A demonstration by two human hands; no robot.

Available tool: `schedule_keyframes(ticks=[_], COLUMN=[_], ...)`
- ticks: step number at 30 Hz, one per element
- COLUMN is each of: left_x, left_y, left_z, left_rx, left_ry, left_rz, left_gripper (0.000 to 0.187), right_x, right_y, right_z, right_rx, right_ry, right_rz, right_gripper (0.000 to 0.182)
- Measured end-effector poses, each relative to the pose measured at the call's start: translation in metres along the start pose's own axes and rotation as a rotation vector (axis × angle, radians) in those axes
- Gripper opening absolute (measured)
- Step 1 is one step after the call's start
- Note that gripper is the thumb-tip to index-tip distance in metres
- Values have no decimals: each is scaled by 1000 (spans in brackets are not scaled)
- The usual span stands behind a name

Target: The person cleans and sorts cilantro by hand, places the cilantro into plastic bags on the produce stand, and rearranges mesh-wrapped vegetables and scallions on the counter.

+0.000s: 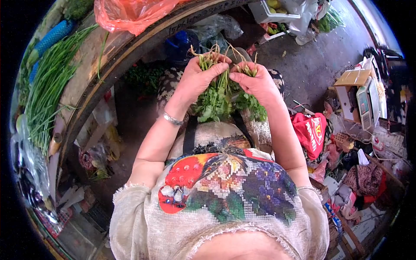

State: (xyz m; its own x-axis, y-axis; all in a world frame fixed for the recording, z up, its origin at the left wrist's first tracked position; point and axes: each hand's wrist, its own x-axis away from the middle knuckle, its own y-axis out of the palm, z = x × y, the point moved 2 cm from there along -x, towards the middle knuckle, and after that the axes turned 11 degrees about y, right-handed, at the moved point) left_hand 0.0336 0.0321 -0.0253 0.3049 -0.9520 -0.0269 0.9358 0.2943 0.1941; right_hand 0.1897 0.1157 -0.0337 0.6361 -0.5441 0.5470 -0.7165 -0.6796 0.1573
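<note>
My left hand (200, 78), with a silver bracelet at the wrist, is closed round a bunch of coriander (213, 103). The roots stick up above the fingers and the green leaves hang below, over my lap. Close beside it, my right hand (256, 83) pinches a smaller bunch of coriander (255, 109) by its stems. Thin pale roots show above both hands, whose thumbs point at each other with a small gap between. The exact fingertip contact is partly hidden by stems.
A curved wooden counter edge (80, 102) runs along the left, bearing long green chives (54, 82) and an orange plastic bag (132, 15). To the right are a red bag (310, 134), a weighing scale (364, 106) and clutter. A white crate (271, 15) stands ahead.
</note>
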Motion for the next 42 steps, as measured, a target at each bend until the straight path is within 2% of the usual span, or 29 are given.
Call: schedule_keyframes(ticks=[6,12,14,18,24,27,31,33,35,38,40,42], left_x=[0,1,1,0,-1,2,2,1,1,-4,-7,-6], left_y=[-2,0,-2,-4,-7,-5,-7,-11,-10,-15,-24,-23], left_z=[-6,1,0,-5,0,6,19,20,19,15,17,13], left_rx=[10,29,31,87,51,126,104,44,30,2,33,22], left_ry=[-3,-13,-34,-15,61,134,205,258,270,249,299,249], left_rz=[-12,-53,-59,-34,63,277,369,350,329,527,480,438], left_gripper=[17,16,16,14,15,13,13,13,13,14,13,12], right_x=[2,0,0,5,7,16,17,17,15,16,17,15], right_y=[0,-3,-3,-1,1,3,-1,-4,-9,-16,-22,-23], right_z=[-5,0,-3,-6,3,-1,9,13,13,11,12,11], right_rx=[-140,41,7,-83,57,120,4,-85,-46,-28,-56,6], right_ry=[27,15,33,70,77,27,5,-63,-73,-79,-80,-68], right_rz=[-24,-12,-13,-136,-101,-14,-109,-211,-182,-138,-47,-89], right_gripper=[20,20,21,23,20,21,21,20,19,16,16,18])
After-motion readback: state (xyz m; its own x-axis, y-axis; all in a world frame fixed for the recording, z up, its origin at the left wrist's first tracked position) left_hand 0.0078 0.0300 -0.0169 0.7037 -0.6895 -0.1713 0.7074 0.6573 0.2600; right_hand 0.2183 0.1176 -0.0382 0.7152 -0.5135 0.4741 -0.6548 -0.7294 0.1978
